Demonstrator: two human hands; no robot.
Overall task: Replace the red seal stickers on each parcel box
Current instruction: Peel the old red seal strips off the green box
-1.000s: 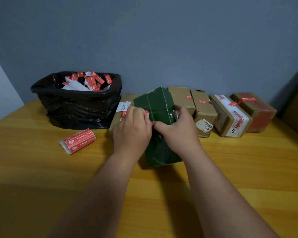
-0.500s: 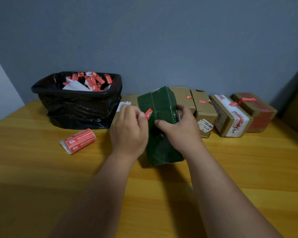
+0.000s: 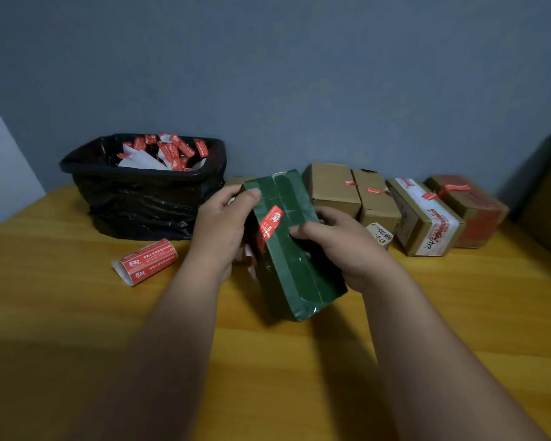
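A dark green parcel box (image 3: 295,268) stands tilted on the wooden table (image 3: 77,313) in front of me. A red seal sticker (image 3: 270,223) lies across its upper left edge. My left hand (image 3: 225,224) grips the box's upper left side, thumb on the top face. My right hand (image 3: 341,246) holds the right side, thumb pressing the top face just right of the sticker. A roll of red seal stickers (image 3: 145,261) lies on the table to the left.
A black-lined bin (image 3: 140,189) with several discarded red stickers and white backing stands at the back left. Several brown parcel boxes (image 3: 376,202) with red seals line the wall at the back right. Another brown box (image 3: 233,181) is partly hidden behind my left hand.
The red sticker, held in my left fingers before, now lies on the green box's edge. My left hand has shifted to grip the box, which has tipped toward me.
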